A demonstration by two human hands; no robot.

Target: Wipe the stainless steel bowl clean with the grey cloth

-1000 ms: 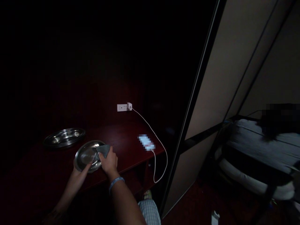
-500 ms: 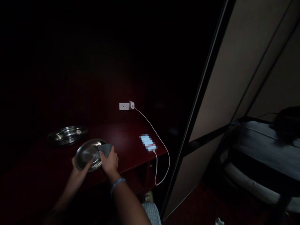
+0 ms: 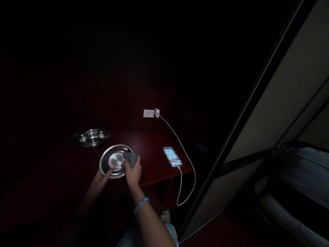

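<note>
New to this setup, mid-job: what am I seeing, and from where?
There is no machine: these are a person's two bare hands, seen from one camera worn on the head, looking forward and down. The left hand holds a shiny metal dish by its edge; the right hand holds a grey cloth at the dish's right side. On the red table, more metal dishes, apparently stacked, sit beyond, to the left. A pixelated phone lies to the right, its white cable running to a charger in the wall socket.
</note>
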